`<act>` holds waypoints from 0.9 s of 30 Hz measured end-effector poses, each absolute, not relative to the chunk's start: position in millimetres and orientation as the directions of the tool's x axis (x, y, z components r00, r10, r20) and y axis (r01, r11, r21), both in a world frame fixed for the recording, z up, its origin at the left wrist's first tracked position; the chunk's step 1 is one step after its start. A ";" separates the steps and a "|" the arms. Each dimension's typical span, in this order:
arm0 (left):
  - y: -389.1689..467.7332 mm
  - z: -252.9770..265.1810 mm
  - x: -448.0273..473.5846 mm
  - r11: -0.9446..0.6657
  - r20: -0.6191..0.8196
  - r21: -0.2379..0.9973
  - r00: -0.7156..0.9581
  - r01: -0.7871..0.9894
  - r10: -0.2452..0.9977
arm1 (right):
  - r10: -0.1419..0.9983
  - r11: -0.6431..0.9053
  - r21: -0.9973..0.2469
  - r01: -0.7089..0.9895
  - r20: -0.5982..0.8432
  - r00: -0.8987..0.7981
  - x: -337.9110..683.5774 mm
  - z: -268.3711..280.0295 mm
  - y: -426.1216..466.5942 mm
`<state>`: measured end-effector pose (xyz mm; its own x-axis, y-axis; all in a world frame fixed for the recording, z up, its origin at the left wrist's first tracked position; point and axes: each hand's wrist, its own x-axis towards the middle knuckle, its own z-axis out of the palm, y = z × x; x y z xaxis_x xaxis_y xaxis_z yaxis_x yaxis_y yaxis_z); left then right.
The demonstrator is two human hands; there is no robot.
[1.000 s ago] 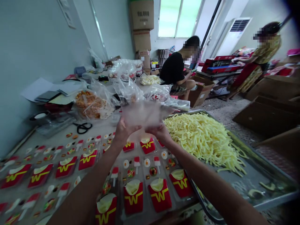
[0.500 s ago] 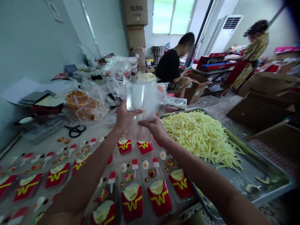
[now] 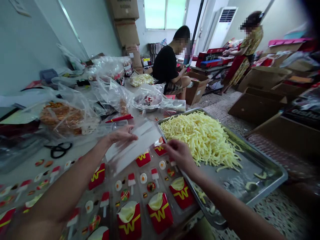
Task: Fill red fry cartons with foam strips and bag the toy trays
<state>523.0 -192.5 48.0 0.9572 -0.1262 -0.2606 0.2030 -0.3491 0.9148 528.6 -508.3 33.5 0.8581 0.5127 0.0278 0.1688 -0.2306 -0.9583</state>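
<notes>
Head view: I see the two hands apart. Left hand (image 3: 124,134) pinches a stack of plastic sheets (image 3: 143,146) above the red fry packets (image 3: 160,213). Right hand (image 3: 178,152), fingers curled, is near the tray (image 3: 241,190) of yellow fries (image 3: 202,140); I cannot tell whether it grips anything.

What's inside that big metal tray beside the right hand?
A heap of pale yellow fry-shaped strips fills much of the metal tray, with a few loose pieces apart from it. The heap covers the floor beneath, so anything under it can't be seen.
</notes>
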 end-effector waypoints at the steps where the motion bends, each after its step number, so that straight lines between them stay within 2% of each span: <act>1: -190.3 51.4 521.7 -0.342 -0.262 0.917 0.957 0.206 -0.125 | 0.397 -0.248 -0.944 0.219 0.107 0.911 539.5 34.5 -512.4; 2: -188.5 55.3 520.1 -0.337 -0.261 0.918 0.958 0.209 -0.117 | 0.345 -0.269 -0.930 0.252 0.151 0.926 549.5 34.0 -512.7; 3: -187.2 59.4 518.3 -0.335 -0.259 0.918 0.960 0.211 -0.104 | 0.349 -0.290 -0.914 0.285 0.176 0.920 558.0 32.1 -509.5; 7: -183.8 73.3 506.7 -0.364 -0.265 0.905 0.961 0.219 -0.081 | 0.509 -0.337 -0.801 0.494 0.286 0.812 572.5 21.7 -476.6; 10: -177.7 77.6 490.7 -0.392 -0.276 0.891 0.959 0.228 -0.070 | 0.588 -0.326 -0.769 0.550 0.290 0.755 569.2 18.8 -452.3; 12: -169.7 77.1 477.2 -0.387 -0.279 0.889 0.960 0.243 -0.038 | 0.626 -0.313 -0.809 0.497 0.218 0.749 567.7 17.5 -441.7; 15: -153.8 73.4 458.2 -0.349 -0.278 0.901 0.961 0.260 -0.004 | 0.673 -0.266 -0.909 0.321 0.063 0.737 572.5 13.6 -433.3; 18: -137.4 69.0 446.0 -0.292 -0.273 0.915 0.960 0.278 0.058 | 0.695 -0.216 -0.962 0.167 -0.031 0.718 582.8 11.2 -431.3; 22: -122.6 63.0 441.3 -0.209 -0.279 0.930 0.951 0.303 0.133 | 0.676 -0.042 -0.994 -0.101 -0.103 0.730 599.6 19.6 -429.3; 24: -121.9 60.8 443.5 -0.188 -0.288 0.933 0.949 0.308 0.126 | 0.620 0.023 -0.993 -0.112 -0.074 0.781 614.3 29.1 -422.6; 27: -131.6 60.1 455.7 -0.203 -0.291 0.933 0.955 0.298 0.065 | 0.546 -0.094 -0.985 0.147 0.072 0.835 648.2 44.6 -403.7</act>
